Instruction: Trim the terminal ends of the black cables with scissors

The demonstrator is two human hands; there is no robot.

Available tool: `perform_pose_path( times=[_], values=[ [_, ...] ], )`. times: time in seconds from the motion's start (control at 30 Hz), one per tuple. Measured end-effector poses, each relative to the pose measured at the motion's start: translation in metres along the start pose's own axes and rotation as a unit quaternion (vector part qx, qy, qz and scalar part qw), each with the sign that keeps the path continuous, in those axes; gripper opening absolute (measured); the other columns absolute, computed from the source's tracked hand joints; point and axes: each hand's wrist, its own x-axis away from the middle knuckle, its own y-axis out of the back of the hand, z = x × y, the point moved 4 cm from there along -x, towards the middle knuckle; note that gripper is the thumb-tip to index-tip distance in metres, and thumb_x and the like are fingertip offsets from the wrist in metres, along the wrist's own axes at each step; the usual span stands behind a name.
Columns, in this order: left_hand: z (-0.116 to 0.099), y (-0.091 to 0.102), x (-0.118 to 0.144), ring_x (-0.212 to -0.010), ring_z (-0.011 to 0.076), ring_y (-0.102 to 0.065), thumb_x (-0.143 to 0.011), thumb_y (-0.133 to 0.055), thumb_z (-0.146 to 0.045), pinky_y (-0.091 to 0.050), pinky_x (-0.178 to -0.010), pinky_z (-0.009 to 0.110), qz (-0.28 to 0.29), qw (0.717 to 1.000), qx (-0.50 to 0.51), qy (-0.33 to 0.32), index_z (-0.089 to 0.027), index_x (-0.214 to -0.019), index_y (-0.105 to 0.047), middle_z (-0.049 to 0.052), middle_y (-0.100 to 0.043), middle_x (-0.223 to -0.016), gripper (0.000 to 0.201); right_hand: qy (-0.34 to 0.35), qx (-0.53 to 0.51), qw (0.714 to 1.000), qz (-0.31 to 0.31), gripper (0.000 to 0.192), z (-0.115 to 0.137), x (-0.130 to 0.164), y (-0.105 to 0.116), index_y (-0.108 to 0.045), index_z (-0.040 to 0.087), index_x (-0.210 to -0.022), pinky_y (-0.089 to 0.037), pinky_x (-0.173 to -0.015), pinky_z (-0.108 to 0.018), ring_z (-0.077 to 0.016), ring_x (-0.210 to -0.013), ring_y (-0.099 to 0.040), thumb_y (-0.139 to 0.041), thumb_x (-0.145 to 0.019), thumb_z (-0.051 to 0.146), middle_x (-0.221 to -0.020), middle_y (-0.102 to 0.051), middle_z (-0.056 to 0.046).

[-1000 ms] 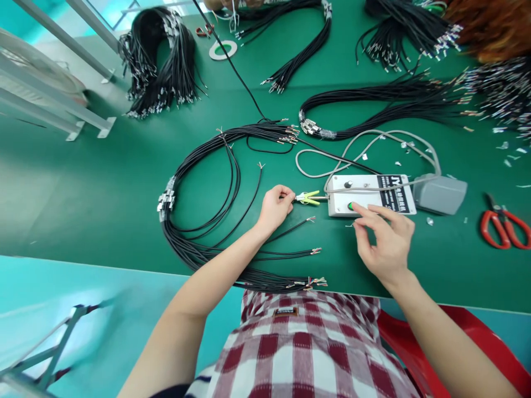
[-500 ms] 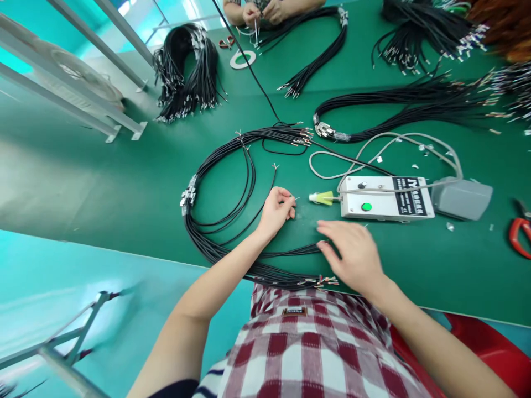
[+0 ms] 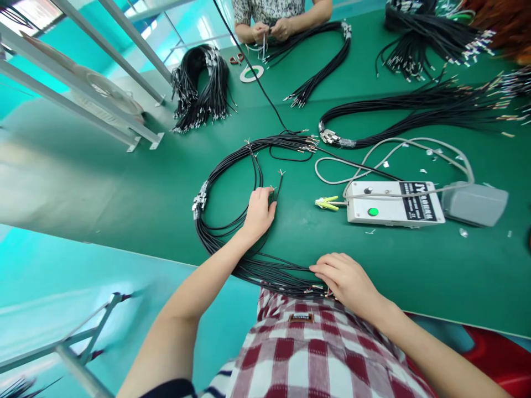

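Surface: a green table [image 3: 103, 182], matte and wide, its near edge running just in front of the person's checked shirt.
Left hand [image 3: 258, 213]: fingers closed on a single black wire [image 3: 277, 185] near its stripped end, inside the loop.
Right hand [image 3: 346, 279]: lies on the near ends of the looped cable bundle [image 3: 224, 243] at the table edge, fingers curled over them; whether it grips any I cannot tell.
Bundle: one big loop on the table between both hands.
Tester: a white control box [image 3: 394, 203] with a green button, right of the left hand, a yellow-green clip [image 3: 327, 203] at its left end, a grey pedal [image 3: 475, 203] beside it.
Far side: another person's hands [image 3: 271, 30] work on wires; further cable bundles [image 3: 203, 91] lie about.
Room: grey metal frame [image 3: 124, 119] at left, teal floor [image 3: 62, 287] below.
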Motion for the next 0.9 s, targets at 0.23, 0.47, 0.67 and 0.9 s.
perform_pose_path(
  times=[0.23, 0.47, 0.67, 0.9],
  values=[
    [0.016, 0.021, -0.026, -0.072, 0.0201, -0.057, -0.074, -0.052, 0.0, -0.048, -0.069, 0.032, 0.022, 1.0, -0.003, 0.02, -0.018, -0.11, -0.055, 0.001, -0.054, -0.074, 0.04, 0.018, -0.013, 1.0, -0.016, 0.016, -0.002, 0.002, -0.002, -0.067, 0.02, -0.104, -0.037, -0.07, -0.032, -0.0175, -0.079, -0.058, -0.052, -0.1, 0.018, -0.091, -0.071, -0.004],
    [0.121, 0.118, -0.049, -0.101, 0.0233, -0.052, -0.079, -0.045, 0.006, -0.044, -0.097, 0.043, -0.213, 0.955, -0.121, 0.165, -0.01, -0.108, -0.049, 0.009, -0.051, -0.099, 0.033, 0.042, -0.025, 0.999, -0.016, 0.018, -0.007, 0.004, -0.004, -0.067, 0.022, -0.105, -0.036, -0.068, -0.032, -0.0168, -0.075, -0.057, -0.051, -0.099, 0.015, -0.087, -0.07, -0.003],
    [0.087, 0.082, -0.013, -0.115, 0.0386, -0.048, -0.084, -0.068, -0.022, -0.042, -0.097, 0.054, -0.177, 0.96, -0.146, 0.16, -0.009, -0.122, -0.05, 0.021, -0.049, -0.12, 0.044, -0.015, -0.056, 0.998, -0.022, 0.015, -0.01, 0.004, -0.005, -0.063, 0.022, -0.109, -0.045, -0.078, -0.033, -0.0191, -0.09, -0.063, -0.056, -0.097, 0.017, -0.1, -0.071, -0.005],
    [-0.063, 0.024, 0.08, -0.097, 0.0227, -0.057, -0.097, -0.049, -0.021, -0.047, -0.085, 0.035, 0.322, 0.915, 0.023, -0.242, -0.019, -0.107, -0.059, 0.01, -0.061, -0.109, 0.013, -0.006, -0.048, 0.998, -0.047, 0.01, 0.0, 0.007, 0.016, -0.066, 0.022, -0.099, -0.046, -0.079, -0.036, -0.0178, -0.084, -0.062, -0.06, -0.094, 0.015, -0.091, -0.069, -0.004]
  ],
)
